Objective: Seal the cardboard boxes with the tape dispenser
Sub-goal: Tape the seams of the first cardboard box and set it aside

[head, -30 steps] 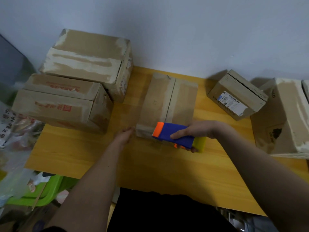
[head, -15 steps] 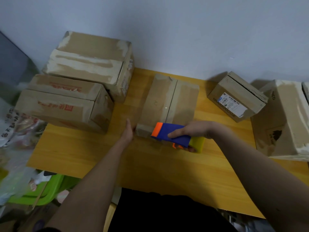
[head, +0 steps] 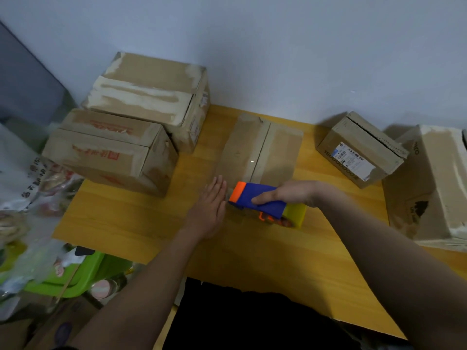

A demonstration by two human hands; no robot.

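Observation:
A closed cardboard box (head: pixel 260 147) stands in the middle of the wooden table (head: pixel 121 223), with clear tape along its centre seam. My right hand (head: pixel 290 194) grips a blue, orange and yellow tape dispenser (head: pixel 262 202) held against the box's near face. My left hand (head: pixel 211 205) lies flat, fingers together, against the near left corner of the box, just left of the dispenser's orange end. The box's front face is mostly hidden behind the hands and dispenser.
Two taped boxes (head: pixel 111 152) (head: pixel 151 97) stand at the back left. A small labelled box (head: pixel 358 150) with an open seam and a large box (head: pixel 429 185) stand on the right. Plastic bags (head: pixel 22 188) and a green bin (head: pixel 75 276) lie off the table's left edge.
My left hand has slid right and flattened against the box's near corner, beside the dispenser. The dispenser has stayed at the box's near face.

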